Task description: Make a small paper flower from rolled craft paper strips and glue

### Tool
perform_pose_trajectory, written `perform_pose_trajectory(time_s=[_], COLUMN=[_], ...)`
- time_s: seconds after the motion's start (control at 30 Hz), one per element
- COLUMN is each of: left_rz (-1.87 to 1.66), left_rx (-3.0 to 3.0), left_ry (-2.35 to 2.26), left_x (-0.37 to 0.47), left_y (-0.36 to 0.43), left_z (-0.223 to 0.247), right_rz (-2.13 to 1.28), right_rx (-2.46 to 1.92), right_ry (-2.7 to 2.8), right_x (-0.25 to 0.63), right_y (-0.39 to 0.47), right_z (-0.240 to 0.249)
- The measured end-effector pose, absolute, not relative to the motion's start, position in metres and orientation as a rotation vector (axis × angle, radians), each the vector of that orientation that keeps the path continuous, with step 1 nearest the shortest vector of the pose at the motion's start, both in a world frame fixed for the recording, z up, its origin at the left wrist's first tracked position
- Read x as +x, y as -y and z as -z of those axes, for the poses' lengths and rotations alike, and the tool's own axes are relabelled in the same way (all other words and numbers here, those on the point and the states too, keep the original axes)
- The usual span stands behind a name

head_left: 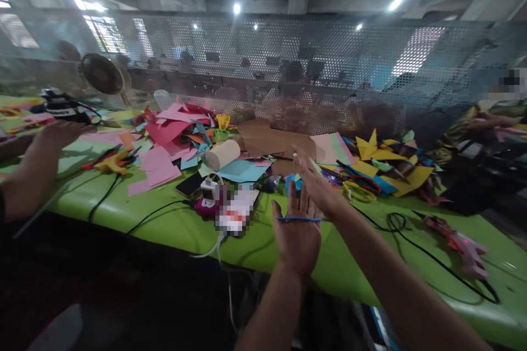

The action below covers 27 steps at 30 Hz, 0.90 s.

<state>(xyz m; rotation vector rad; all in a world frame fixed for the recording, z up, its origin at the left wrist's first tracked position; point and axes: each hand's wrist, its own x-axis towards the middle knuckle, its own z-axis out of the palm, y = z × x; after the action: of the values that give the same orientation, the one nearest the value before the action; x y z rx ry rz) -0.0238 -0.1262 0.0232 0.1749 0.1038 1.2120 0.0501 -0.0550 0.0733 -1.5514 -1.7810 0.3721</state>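
My left hand [298, 238] is turned palm up above the green table edge, its fingers stretched out. Across its palm lies a thin blue strip or rod [298, 219], not gripped by the fingers. Beside it on the right, my right hand [319, 184] is held flat with fingers extended, close to the left fingers and the strip's right end; I cannot tell whether it touches. Behind the hands are a crumpled blue piece [293, 182] and a pair of yellow-handled scissors [359, 192].
A pink hot glue gun [463, 247] with a black cord lies right. Left of my hands are a phone [239, 209] and a purple power strip [206, 205]. Paper scraps [173, 126], a paper roll [223, 154] and yellow stars [373, 148] lie behind. Another person's hand [49, 145] is far left.
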Motion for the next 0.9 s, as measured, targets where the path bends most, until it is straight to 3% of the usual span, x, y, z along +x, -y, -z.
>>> perform_pose_trajectory(time_s=[0.23, 0.43, 0.63, 0.9], left_rz=[-1.216, -1.317, -1.152, -1.287], left_rx=[0.186, 0.208, 0.252, 0.328], left_ry=[-0.017, -0.082, -0.186, -0.353], left_x=[-0.023, -0.013, -0.014, -0.014], left_y=[0.12, 0.125, 0.136, 0.125], left_z=[-0.021, -0.019, -0.035, -0.027], right_rz=[-0.049, -0.033, 0.035, 0.055], right_rx=[-1.661, -1.633, -1.729, -1.705], right_ry=[1.994, 2.061, 2.023, 2.053], right_x=[0.031, 0.029, 0.037, 0.025], right_y=[0.104, 0.118, 0.102, 0.113], right_z=[-0.043, -0.037, -0.049, -0.036])
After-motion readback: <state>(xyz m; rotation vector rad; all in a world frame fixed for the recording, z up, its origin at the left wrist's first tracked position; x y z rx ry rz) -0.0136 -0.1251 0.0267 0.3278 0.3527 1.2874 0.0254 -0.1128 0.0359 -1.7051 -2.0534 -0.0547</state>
